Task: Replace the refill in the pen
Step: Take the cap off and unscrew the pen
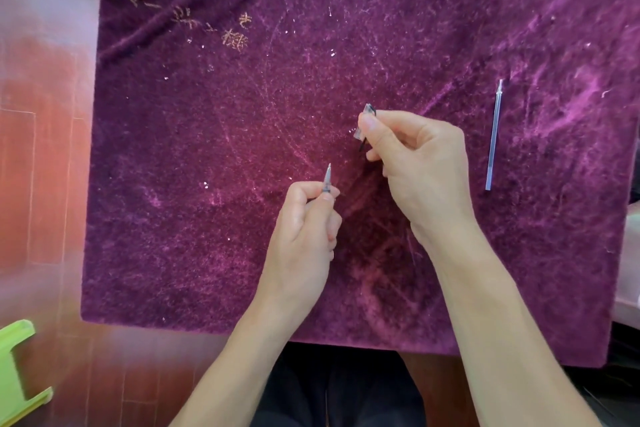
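Item: slim clear plastic pen refill with a fine metal tip (pixel 493 135), lying loose on the desk, untouched. Long axis runs near-vertical in the head view, tip toward the far edge, blunt end toward the person. Whether it is the fresh or the spent refill cannot be told.

Position relative to hands: out to the person's right, apart from both. The right hand (pixel 412 163) is the nearer; the left hand (pixel 304 232) is well apart from it, on the other side of the right hand.

Right hand: fingers pinched closed on a small clear plastic pen piece with a dark clip (pixel 366 125), likely the cap or upper barrel; mostly hidden by the fingers.

Left hand: fingers closed round a pointed transparent pen section with a metal tip (pixel 327 180), tip up and away from the person. The two hands are held apart, pieces not touching.

Support: desk covered with a deep purple velvet cloth (pixel 242 149), gold embroidery at the far left corner.

Containers: none in view.

Surroundings: reddish tiled floor (pixel 45 149); lime-green plastic object (pixel 17 367) at lower left, only partly in view.
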A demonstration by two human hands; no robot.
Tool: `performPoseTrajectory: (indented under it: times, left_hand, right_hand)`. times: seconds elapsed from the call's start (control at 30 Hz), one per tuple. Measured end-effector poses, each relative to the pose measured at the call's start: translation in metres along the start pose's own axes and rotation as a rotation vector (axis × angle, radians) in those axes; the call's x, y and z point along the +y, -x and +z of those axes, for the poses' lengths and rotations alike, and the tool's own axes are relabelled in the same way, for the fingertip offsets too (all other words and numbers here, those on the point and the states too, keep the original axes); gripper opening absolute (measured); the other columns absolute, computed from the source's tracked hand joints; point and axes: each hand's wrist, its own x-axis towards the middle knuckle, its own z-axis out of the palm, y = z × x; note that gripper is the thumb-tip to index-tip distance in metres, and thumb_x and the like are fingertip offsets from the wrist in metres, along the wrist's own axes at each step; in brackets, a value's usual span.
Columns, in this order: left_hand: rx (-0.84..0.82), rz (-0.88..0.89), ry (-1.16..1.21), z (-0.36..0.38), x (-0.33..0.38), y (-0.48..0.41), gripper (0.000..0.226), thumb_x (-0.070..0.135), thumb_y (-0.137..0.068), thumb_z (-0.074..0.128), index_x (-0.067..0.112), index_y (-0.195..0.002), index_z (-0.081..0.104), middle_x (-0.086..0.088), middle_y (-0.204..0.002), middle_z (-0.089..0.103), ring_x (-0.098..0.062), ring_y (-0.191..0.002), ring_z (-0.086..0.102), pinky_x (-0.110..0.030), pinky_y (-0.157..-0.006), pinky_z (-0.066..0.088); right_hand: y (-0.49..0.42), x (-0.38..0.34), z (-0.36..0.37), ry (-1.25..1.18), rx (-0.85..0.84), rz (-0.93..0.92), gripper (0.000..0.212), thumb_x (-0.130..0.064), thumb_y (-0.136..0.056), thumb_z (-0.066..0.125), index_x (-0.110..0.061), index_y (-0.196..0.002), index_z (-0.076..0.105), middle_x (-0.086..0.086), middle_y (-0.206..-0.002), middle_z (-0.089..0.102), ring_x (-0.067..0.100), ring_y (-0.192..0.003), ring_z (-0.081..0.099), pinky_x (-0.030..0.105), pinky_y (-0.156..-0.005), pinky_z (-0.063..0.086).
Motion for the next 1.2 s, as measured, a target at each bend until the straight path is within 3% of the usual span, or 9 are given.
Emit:
performPoseTrajectory:
  times: [0.13, 0.27, 0.47, 0.6, 0.97, 1.07, 1.2]
  left_hand:
    - [-0.01, 0.001, 0.113, -0.005, 0.003, -0.005, 0.017, 0.029, -0.098, 0.045, 0.027, -0.1, 0.061, 0.005, -0.063, 0.049, -0.004, -0.048, 0.035, -0.022, -0.042, 0.03]
    - [-0.035, 0.015, 0.145, -0.005, 0.006, -0.007, 0.017, 0.028, -0.101, 0.046, 0.025, -0.104, 0.062, 0.005, -0.064, 0.054, -0.005, -0.047, 0.039, -0.025, -0.043, 0.033]
    - [-0.056, 0.008, 0.166, -0.004, 0.005, -0.006, 0.019, 0.032, -0.102, 0.048, 0.029, -0.108, 0.066, 0.003, -0.067, 0.057, -0.007, -0.049, 0.045, -0.021, -0.047, 0.043]
    - [-0.06, 0.011, 0.142, -0.003, 0.004, -0.006, 0.02, 0.033, -0.103, 0.047, 0.03, -0.109, 0.066, 0.002, -0.068, 0.057, -0.007, -0.05, 0.045, -0.023, -0.048, 0.043]
    - [-0.028, 0.044, 0.104, -0.006, 0.003, -0.01, 0.022, 0.031, -0.106, 0.046, 0.031, -0.11, 0.067, 0.004, -0.066, 0.057, -0.008, -0.051, 0.043, -0.025, -0.048, 0.04]
    - [-0.03, 0.057, 0.093, -0.007, 0.004, -0.011, 0.022, 0.034, -0.105, 0.046, 0.033, -0.11, 0.068, 0.005, -0.067, 0.057, -0.008, -0.051, 0.044, -0.023, -0.049, 0.042]
    - [-0.033, 0.067, 0.092, -0.006, 0.003, -0.012, 0.022, 0.036, -0.103, 0.047, 0.035, -0.11, 0.068, 0.006, -0.066, 0.058, -0.006, -0.05, 0.045, -0.021, -0.049, 0.043]
  right_hand:
    - [-0.024, -0.007, 0.008, 0.107, 0.023, -0.02, 0.015, -0.03, -0.092, 0.081, -0.023, -0.106, 0.082, -0.011, -0.078, 0.081, -0.001, -0.066, 0.074, 0.017, -0.069, 0.056]
    - [-0.039, -0.009, 0.015, 0.162, 0.039, -0.024, 0.016, -0.034, -0.087, 0.083, -0.028, -0.101, 0.077, -0.01, -0.075, 0.081, -0.001, -0.063, 0.075, 0.019, -0.067, 0.058]
    - [-0.051, -0.015, 0.024, 0.216, 0.083, -0.062, 0.014, -0.035, -0.088, 0.083, -0.028, -0.098, 0.077, -0.015, -0.07, 0.078, -0.005, -0.063, 0.074, 0.006, -0.059, 0.05]
    - [-0.055, -0.02, 0.027, 0.24, 0.1, -0.086, 0.014, -0.035, -0.088, 0.082, -0.027, -0.099, 0.078, -0.015, -0.068, 0.076, -0.004, -0.065, 0.074, 0.01, -0.062, 0.054]
    - [-0.053, -0.023, 0.03, 0.309, 0.123, -0.106, 0.011, -0.033, -0.095, 0.076, -0.024, -0.1, 0.081, -0.017, -0.064, 0.07, -0.01, -0.066, 0.068, 0.003, -0.063, 0.044]
    - [-0.052, -0.024, 0.029, 0.298, 0.124, -0.118, 0.012, -0.032, -0.096, 0.075, -0.024, -0.098, 0.083, -0.018, -0.064, 0.07, -0.006, -0.065, 0.069, 0.007, -0.064, 0.048]
    - [-0.051, -0.023, 0.027, 0.295, 0.119, -0.119, 0.012, -0.028, -0.098, 0.072, -0.026, -0.097, 0.084, -0.017, -0.066, 0.071, 0.001, -0.062, 0.07, 0.026, -0.073, 0.059]
